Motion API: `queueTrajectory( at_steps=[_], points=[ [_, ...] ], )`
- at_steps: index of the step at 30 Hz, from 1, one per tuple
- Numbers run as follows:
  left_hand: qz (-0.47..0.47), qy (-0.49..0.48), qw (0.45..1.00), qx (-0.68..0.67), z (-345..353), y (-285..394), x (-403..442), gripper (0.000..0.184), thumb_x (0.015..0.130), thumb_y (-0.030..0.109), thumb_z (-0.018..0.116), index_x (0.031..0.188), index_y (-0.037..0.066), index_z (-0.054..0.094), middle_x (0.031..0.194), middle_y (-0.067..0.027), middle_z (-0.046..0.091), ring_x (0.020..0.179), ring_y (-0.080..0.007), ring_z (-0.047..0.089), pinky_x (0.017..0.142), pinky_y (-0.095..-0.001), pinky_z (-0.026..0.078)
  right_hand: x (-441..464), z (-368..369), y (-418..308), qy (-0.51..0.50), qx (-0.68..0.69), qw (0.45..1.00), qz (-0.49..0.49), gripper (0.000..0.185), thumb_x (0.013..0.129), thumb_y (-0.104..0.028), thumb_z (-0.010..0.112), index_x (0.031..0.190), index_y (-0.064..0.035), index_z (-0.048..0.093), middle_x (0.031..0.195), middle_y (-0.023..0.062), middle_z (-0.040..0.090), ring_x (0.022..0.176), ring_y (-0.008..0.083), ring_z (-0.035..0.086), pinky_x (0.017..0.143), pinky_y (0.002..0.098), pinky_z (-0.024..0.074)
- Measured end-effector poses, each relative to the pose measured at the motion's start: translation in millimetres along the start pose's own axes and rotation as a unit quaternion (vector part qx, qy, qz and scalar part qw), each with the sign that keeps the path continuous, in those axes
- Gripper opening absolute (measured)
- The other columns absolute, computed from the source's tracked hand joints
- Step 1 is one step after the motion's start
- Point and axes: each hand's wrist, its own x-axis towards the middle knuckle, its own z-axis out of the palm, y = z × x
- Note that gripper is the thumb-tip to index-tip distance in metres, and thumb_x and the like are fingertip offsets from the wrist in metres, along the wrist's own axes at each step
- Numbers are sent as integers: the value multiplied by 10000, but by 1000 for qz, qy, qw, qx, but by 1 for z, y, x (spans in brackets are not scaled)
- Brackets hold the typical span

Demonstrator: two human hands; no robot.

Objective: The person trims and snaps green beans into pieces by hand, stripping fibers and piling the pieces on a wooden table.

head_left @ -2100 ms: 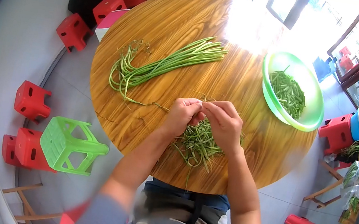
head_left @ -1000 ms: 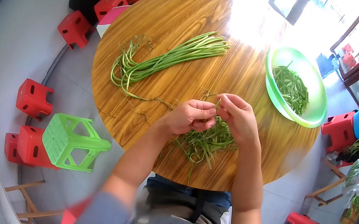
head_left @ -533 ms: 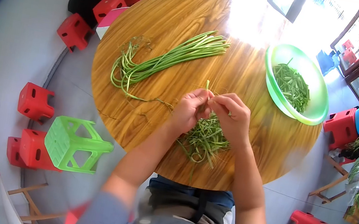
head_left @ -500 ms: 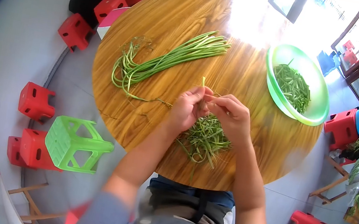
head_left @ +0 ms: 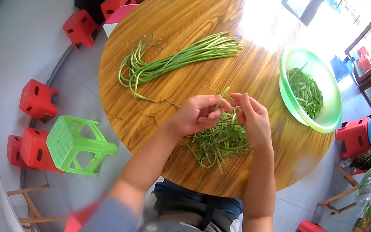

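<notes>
Tabletop (head_left: pixel 287 144) is stretching between trimmings (head_left: pixel 220 143) and far-right bowl (head_left: pixel 331 81); left hand (head_left: pixel 197 115) is pinching a stem (head_left: pixel 224 93), right hand (head_left: pixel 256 122) is half-curling, hold unclear.

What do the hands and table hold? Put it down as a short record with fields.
Left hand: pinching a short green stem
Right hand: close beside the stem; grip unclear
Table: round, wooden
Near the person: loose heap of thin green strands
Far left: bundle of long green stems
Far right: green bowl holding short green pieces
</notes>
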Motion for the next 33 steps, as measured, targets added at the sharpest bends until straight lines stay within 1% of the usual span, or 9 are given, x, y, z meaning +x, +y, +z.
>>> queueTrajectory(
  at_steps=[5, 10, 14, 19, 22, 23, 25, 29, 33],
  points=[
    [-52, 4, 998, 43, 4, -9, 3, 243, 944, 238, 392, 923, 39, 529, 632, -16, 472, 438, -61, 302, 391, -183, 241, 4, 0, 11, -36, 104, 994, 18, 193, 865, -161, 613, 953, 11, 613, 722, 1, 567, 626, 66, 486, 557, 184, 373],
    [-22, 7, 998, 62, 11, -7, 1, 265, 935, 222, 416, 973, 10, 570, 690, -43, 533, 477, -64, 380, 423, -185, 288, 3, 2, 8, -8, 179, 983, 32, 137, 838, -115, 633, 917, -4, 614, 715, 1, 576, 618, 51, 491, 536, 179, 384],
    [-8, 63, 990, 128, 17, -8, 2, 263, 899, 215, 475, 929, -8, 609, 685, -14, 528, 546, -61, 418, 497, -188, 319, 6, -3, 11, 35, 180, 982, 38, 128, 821, -108, 650, 896, -8, 622, 709, -12, 576, 589, 33, 472, 511, 166, 362],
    [10, 73, 983, 166, 11, -12, 3, 203, 903, 160, 505, 904, -9, 617, 684, -16, 544, 502, -50, 414, 449, -184, 313, 5, 0, 14, 65, 160, 985, 6, 128, 808, -108, 664, 883, -7, 640, 708, -16, 581, 561, 24, 449, 485, 163, 333],
    [20, 89, 978, 188, 8, -12, 5, 200, 909, 154, 504, 891, -10, 617, 660, -19, 538, 461, -49, 397, 410, -186, 293, 4, 0, 18, 86, 79, 993, -35, 113, 793, -89, 671, 872, -10, 654, 730, -3, 594, 589, 34, 487, 498, 180, 375],
    [22, 99, 976, 192, 7, -12, 5, 199, 908, 154, 506, 883, -10, 616, 648, -18, 532, 450, -49, 389, 400, -187, 286, 3, 2, 19, 99, -24, 985, -137, 112, 786, -82, 675, 871, -12, 656, 740, 3, 598, 602, 43, 503, 508, 191, 393],
    [27, 127, 975, 183, 8, -12, 6, 192, 903, 144, 502, 835, -3, 605, 626, -17, 521, 435, -47, 372, 387, -194, 276, 1, 10, 21, 116, -229, 908, -330, 114, 770, -68, 683, 868, -16, 661, 761, 16, 606, 630, 61, 536, 530, 212, 429],
    [34, 131, 982, 131, 0, -14, 6, 210, 897, 141, 484, 754, 13, 571, 591, -9, 496, 411, -47, 338, 369, -206, 257, 0, 20, 25, 83, -362, 796, -478, 116, 724, -41, 689, 833, -31, 650, 763, 69, 587, 651, 194, 587, 570, 288, 480],
    [64, 134, 976, 162, -14, -20, 10, 225, 895, 151, 463, 731, 24, 550, 582, 2, 476, 399, -48, 313, 367, -209, 255, -1, 25, 23, 87, -378, 781, -489, 96, 723, -36, 679, 810, -35, 638, 767, 75, 575, 665, 222, 587, 586, 319, 485]
  ],
)
